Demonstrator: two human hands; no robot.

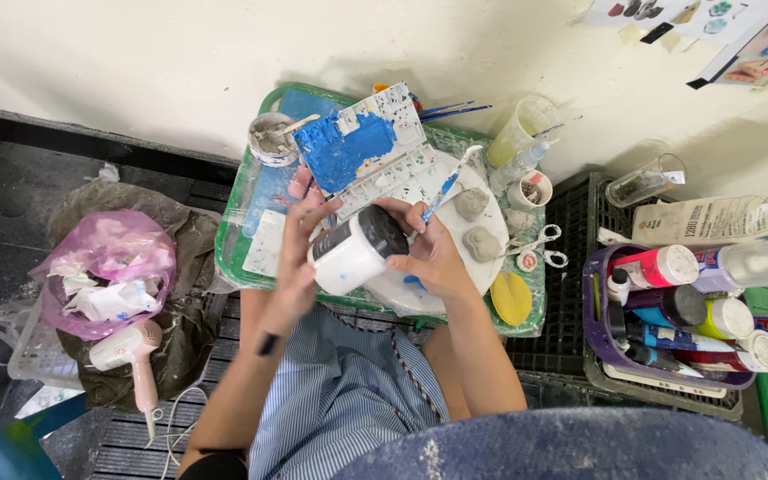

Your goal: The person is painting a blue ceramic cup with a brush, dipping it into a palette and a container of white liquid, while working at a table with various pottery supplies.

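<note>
I'm holding a white paint jar (355,251) in front of my chest, over the near edge of the green tray (235,233). Jar is tilted: its dark cap end points toward about 1 o'clock, its white base toward 7 o'clock, so the long axis is running 7-to-1.

My left hand (295,244) is cupping the jar from the 9 o'clock side, fingers loosely spread and curled along the wall, touching it. My right hand (428,253) is sitting at the 3 o'clock side of the jar, right against the cap end, fingers curled together. Same hand is pinching a blue-tipped paintbrush (444,187) between thumb and fingers; the brush shaft is running up toward 1 o'clock, bristle end hidden near the cap, cannot tell if it's touching paint.

Right hand is the nearer one to the cap; left is nearer the base.

At 12 o'clock from the jar, the paint palette (368,147) smeared blue is lying on the tray. At 2 o'clock, grey clay lumps (476,227) are resting on a white round plate (484,276). Scissors (540,249) just beyond at 3 o'clock. Yellow sponge (511,298) at 4 o'clock. Pink hair dryer (131,356) well apart at 8 o'clock on the floor.
</note>
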